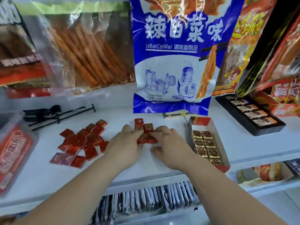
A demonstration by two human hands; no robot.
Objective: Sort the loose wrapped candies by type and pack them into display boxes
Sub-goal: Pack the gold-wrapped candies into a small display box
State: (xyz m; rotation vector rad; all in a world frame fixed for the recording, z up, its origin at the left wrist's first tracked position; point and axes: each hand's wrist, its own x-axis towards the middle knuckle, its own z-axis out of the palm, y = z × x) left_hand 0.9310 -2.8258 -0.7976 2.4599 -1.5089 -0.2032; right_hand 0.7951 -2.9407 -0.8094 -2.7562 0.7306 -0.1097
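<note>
Our left hand (128, 142) and right hand (167, 143) pinch a red candy cluster (146, 131) between them. Rightward, the display box (216, 133) is part-filled; leftward, a loose pile (81, 142) waits.

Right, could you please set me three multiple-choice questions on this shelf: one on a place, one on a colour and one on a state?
1. Where does the box lie?
A) left of both hands
B) right of the right hand
C) on a chair

2. What colour is the pile of candies?
A) green
B) red
C) blue

3. The box is:
A) empty
B) lidded
C) part filled

Answers:
1 B, it sits just beyond the right hand.
2 B, the pile's wrappers are red.
3 C, gold candies fill its near end and its far end is bare.
</note>
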